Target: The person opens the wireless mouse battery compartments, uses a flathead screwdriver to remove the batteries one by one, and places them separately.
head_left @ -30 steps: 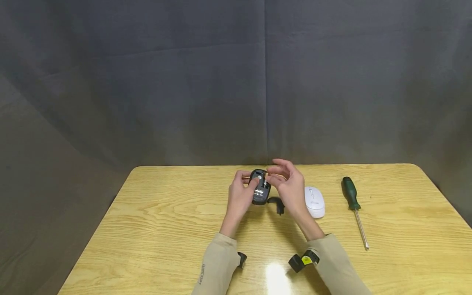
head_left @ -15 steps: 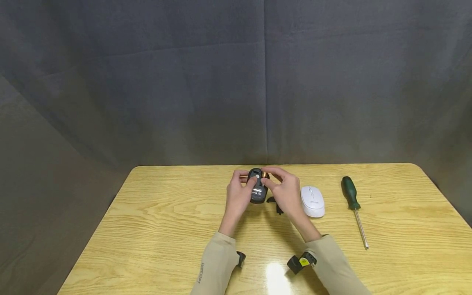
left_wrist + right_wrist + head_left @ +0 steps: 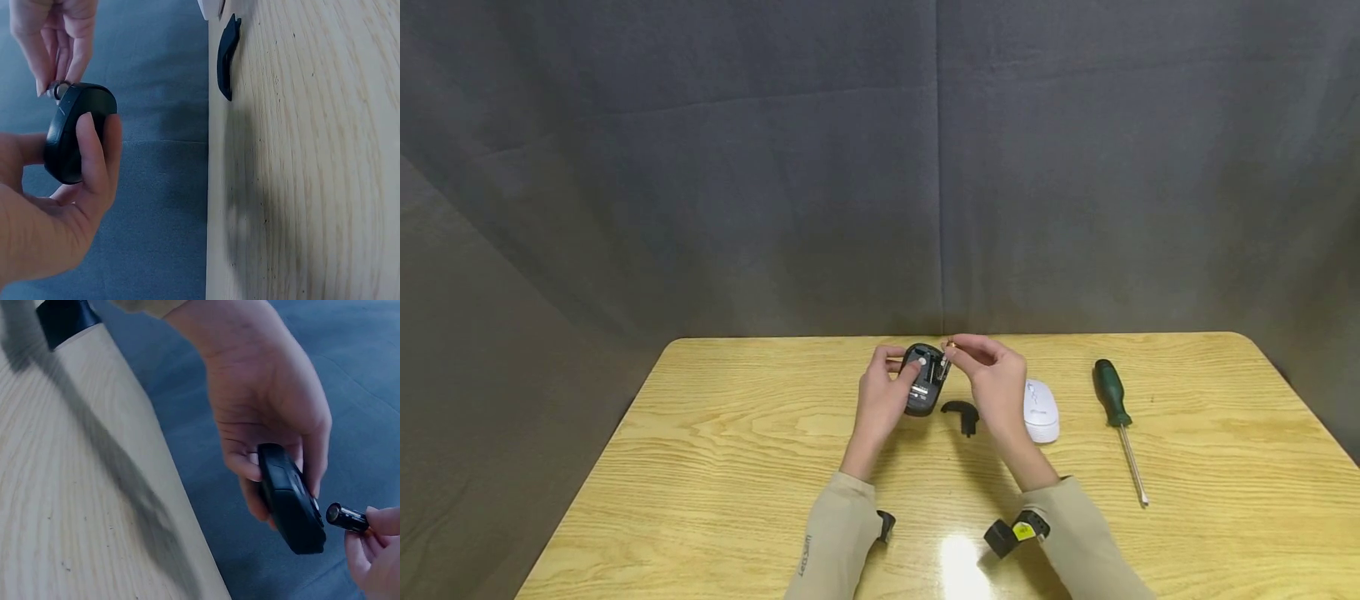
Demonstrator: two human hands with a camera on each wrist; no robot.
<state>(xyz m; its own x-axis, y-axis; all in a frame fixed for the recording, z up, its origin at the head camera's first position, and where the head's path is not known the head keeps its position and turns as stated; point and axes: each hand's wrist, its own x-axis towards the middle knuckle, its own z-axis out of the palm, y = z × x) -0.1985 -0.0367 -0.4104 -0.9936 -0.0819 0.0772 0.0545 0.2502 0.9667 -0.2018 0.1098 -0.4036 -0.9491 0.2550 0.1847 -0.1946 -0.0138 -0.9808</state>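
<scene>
My left hand (image 3: 880,398) grips a black computer mouse (image 3: 919,402), underside toward the head camera, thumb across its base. The battery slot along its right side is uncovered. Between thumb and fingertips my right hand (image 3: 997,382) pinches a AA-like battery (image 3: 347,517), black with a copper end. In the right wrist view a gap separates the battery from the mouse's edge. Below the mouse, on the table, lies its curved black battery cover (image 3: 962,412).
A white mouse (image 3: 1042,412) rests on the wooden table (image 3: 737,467) beside my right wrist. Farther right lies a flathead screwdriver (image 3: 1112,396) with a green handle. A dark curtain (image 3: 775,208) hangs behind the table's far edge.
Half a second ago my right fingers were at the slot, with the battery's copper end showing there. Now the battery is out of the mouse, and my right hand has shifted slightly right.
</scene>
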